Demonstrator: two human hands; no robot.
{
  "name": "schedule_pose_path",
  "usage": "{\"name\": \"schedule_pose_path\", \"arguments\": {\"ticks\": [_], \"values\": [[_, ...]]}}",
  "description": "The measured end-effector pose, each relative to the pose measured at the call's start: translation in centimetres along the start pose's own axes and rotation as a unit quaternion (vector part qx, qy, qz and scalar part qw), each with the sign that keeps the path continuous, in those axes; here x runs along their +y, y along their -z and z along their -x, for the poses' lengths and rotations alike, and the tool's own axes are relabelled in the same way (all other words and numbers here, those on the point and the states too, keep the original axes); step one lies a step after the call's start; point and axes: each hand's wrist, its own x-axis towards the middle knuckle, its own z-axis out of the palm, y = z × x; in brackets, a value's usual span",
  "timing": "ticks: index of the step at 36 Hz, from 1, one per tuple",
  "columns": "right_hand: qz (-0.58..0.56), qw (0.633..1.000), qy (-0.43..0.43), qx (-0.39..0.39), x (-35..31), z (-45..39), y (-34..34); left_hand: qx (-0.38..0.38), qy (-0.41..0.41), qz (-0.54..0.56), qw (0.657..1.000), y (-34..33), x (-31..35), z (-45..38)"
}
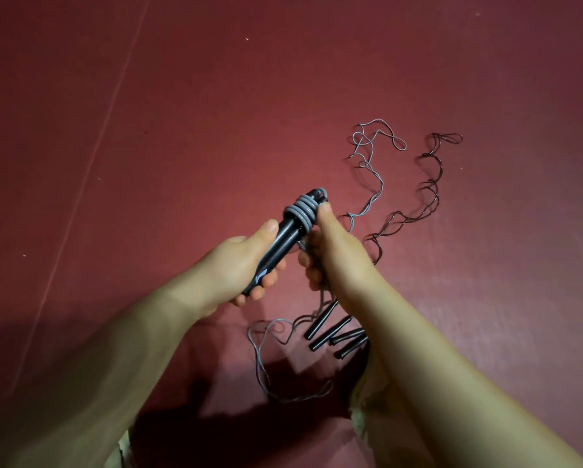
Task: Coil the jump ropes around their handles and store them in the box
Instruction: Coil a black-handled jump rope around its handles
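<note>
Gripping a pair of black handles [276, 246] side by side, the left hand [239, 265] curls its fingers round their lower end and lays its thumb along them, which I judge keeps both steady as one core for winding. The right hand [327, 244] pinches the grey rope [303, 211] against the upper end, thumb pressing beside several tight turns already wrapped there, probably to stop them from springing loose. A slack tail of the same grey rope [266, 356] seems to drop from that hand to the red floor [148, 130], where it lies in loose loops.

Two more ropes wait uncoiled on the floor: a grey one [367, 170] and a dark one [428, 194], both kinked and trailing away to the right. Their black handles [334, 332] lie bunched just under the right forearm, which covers part of them, so the exact count is unclear. The right hand's fingers are mostly hidden behind the rope and its own palm. No box appears anywhere in view.
</note>
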Motion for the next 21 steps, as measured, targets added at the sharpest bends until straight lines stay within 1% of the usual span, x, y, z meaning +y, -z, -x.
{"name": "schedule_pose_path", "arguments": {"ticks": [2, 6, 9, 11, 14, 17, 19, 21], "values": [[-0.014, 1.000, -0.011, -0.004, -0.35, 0.08, 0.28, 0.008, -0.006, -0.015, 1.000, 0.11, -0.12, -0.01], [0.036, 0.999, -0.007, -0.019, -0.36, 0.49, -0.03, 0.035, -0.021, -0.041, 0.998, 0.03, -0.48, -0.23], [0.072, 0.997, -0.021, -0.019, -0.57, 0.55, -0.12, 0.066, -0.029, -0.110, 0.991, 0.23, -0.83, -0.71], [0.084, 0.996, -0.029, -0.016, -0.55, 0.39, -0.11, 0.094, -0.044, -0.178, 0.979, 0.44, -0.93, -0.88], [0.073, 0.997, -0.036, -0.013, -0.31, 0.32, -0.24, 0.139, -0.063, -0.308, 0.939, 0.27, -0.74, -0.57], [0.027, 0.999, -0.045, -0.014, -0.37, 0.48, -0.24, 0.176, -0.094, -0.429, 0.881, -0.14, -0.81, -0.32], [0.001, 0.999, -0.048, -0.017, -0.49, 0.48, -0.10, 0.201, -0.135, -0.483, 0.842, -0.35, -0.99, -0.21], [-0.016, 0.999, -0.048, -0.016, -0.65, 0.53, 0.00, 0.218, -0.171, -0.504, 0.818, -0.44, -0.98, -0.17]]}}
